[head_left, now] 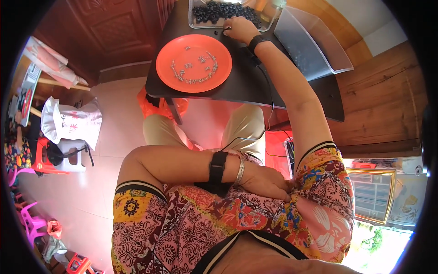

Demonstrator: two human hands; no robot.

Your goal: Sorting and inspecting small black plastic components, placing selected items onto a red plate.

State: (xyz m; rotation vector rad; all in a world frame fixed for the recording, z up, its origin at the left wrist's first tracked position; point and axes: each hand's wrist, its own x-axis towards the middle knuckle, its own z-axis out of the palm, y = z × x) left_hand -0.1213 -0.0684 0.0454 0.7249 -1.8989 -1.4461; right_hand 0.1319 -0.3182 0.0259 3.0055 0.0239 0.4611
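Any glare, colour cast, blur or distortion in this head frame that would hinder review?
Head view: strong fisheye bending with a black rim; a reddish cast along the left edge; blown-out daylight at lower right; the orange plate and right hand at the clear tray look sharp, though the plate's small metal pieces stay too tiny to identify.

Clear tub of dark beads at the far edge of the table

The clear plastic tub (269,22) lies far, right of the orange plate, filled with small dark round beads (214,11); the right hand (239,29) rests on its near rim.
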